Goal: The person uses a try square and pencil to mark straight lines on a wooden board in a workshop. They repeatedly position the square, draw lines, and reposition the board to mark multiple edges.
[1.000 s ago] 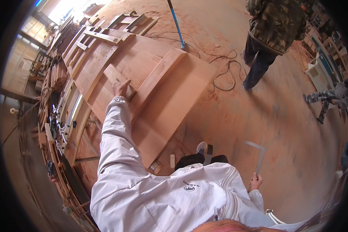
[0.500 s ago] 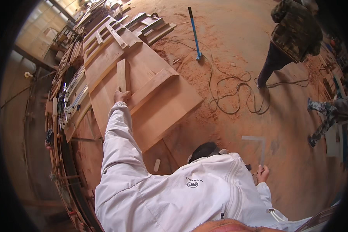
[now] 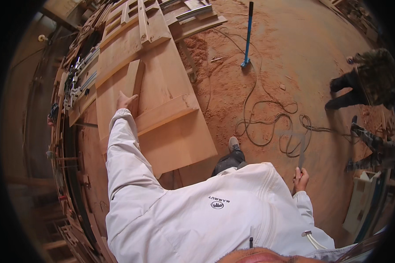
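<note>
Sawdust-strewn workshop floor [image 3: 267, 65], left hand [image 3: 125, 101] lying flat, fingers together, on narrow wooden strip [image 3: 134, 83] atop board stack [image 3: 171, 131], right hand [image 3: 300, 179] gripping metal square [image 3: 299, 147], fingers curling round its blade.

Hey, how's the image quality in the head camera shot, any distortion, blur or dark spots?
Head view: strong fisheye bend, so the wooden panel edges curve toward the black rim; the metal square in the right hand is motion-blurred; the left hand on the narrow board is sharp; light is soft and even, with no glare.
</note>
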Demonstrator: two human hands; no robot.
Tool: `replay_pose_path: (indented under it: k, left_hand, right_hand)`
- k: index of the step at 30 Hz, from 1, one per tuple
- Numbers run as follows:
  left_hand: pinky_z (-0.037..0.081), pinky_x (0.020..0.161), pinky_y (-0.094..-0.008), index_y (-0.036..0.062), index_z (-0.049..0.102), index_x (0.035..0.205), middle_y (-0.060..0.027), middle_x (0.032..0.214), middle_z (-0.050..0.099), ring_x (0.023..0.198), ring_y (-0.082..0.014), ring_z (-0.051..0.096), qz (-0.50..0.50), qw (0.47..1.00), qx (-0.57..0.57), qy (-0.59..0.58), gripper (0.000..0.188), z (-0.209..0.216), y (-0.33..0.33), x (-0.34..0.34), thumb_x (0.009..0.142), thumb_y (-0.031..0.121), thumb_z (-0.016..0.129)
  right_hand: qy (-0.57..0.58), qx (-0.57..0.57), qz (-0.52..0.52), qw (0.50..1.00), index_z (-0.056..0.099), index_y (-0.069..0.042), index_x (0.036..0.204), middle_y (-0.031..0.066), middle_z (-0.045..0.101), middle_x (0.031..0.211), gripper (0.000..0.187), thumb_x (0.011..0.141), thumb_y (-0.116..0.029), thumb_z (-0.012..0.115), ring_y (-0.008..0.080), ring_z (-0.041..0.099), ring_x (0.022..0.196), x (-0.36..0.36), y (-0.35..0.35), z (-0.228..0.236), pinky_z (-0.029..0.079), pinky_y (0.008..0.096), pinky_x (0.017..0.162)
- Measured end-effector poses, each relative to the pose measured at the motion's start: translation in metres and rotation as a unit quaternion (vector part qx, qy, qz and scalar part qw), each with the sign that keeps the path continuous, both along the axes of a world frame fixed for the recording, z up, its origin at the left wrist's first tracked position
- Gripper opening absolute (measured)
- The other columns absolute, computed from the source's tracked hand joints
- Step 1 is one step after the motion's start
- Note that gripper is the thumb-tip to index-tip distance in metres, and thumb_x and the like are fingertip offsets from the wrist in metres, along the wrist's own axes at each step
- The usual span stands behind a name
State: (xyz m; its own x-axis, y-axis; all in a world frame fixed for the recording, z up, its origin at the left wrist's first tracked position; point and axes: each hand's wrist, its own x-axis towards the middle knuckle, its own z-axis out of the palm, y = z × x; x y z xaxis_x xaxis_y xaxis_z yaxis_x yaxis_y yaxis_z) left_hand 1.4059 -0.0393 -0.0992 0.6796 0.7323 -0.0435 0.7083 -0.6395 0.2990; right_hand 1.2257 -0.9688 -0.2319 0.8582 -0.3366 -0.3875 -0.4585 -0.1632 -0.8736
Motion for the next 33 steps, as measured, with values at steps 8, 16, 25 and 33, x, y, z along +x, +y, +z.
replay_pose_path:
  k: [8,16,25,33]
  left_hand:
    - [0.058,0.101,-0.0499,-0.0066,0.08,0.112,-0.0315,0.122,0.075,0.119,-0.0438,0.073,0.132,0.99,-0.011,0.055,0.078,0.044,-0.088,0.083,0.077,0.063,0.088]
    - [0.059,0.098,-0.0527,-0.006,0.072,0.123,-0.0307,0.123,0.075,0.116,-0.0434,0.074,0.215,0.974,0.052,0.052,0.085,0.027,-0.232,0.15,0.078,0.066,0.084]
    - [0.058,0.098,-0.0525,-0.0018,0.055,0.149,-0.0282,0.125,0.075,0.115,-0.045,0.073,0.195,0.978,0.063,-0.03,0.094,-0.001,-0.258,0.12,0.078,0.052,0.086]
    - [0.054,0.107,-0.0484,-0.0016,0.057,0.152,-0.0275,0.14,0.069,0.129,-0.0421,0.067,0.255,0.965,0.065,-0.007,0.093,0.011,-0.276,0.124,0.08,0.047,0.09]
  right_hand:
    - [0.026,0.009,0.097,0.995,0.06,-0.009,0.09,-0.0043,0.051,0.064,0.027,0.108,-0.028,0.067,0.0055,0.046,0.05,0.191,0.007,0.023,0.036,0.0243,0.045]
    - [-0.013,0.006,0.272,0.962,0.061,-0.006,0.09,-0.0034,0.053,0.066,0.027,0.107,-0.026,0.07,0.0063,0.048,0.053,0.39,0.072,0.038,0.038,0.0265,0.048]
    - [-0.066,0.003,0.499,0.864,0.065,-0.003,0.093,-0.0027,0.055,0.068,0.023,0.106,-0.02,0.072,0.0071,0.049,0.062,0.582,0.136,0.035,0.04,0.028,0.057]
    - [-0.012,0.074,0.607,0.791,0.066,-0.003,0.093,-0.0028,0.055,0.069,0.026,0.11,-0.024,0.067,0.0073,0.051,0.062,0.641,0.207,0.051,0.042,0.0277,0.058]
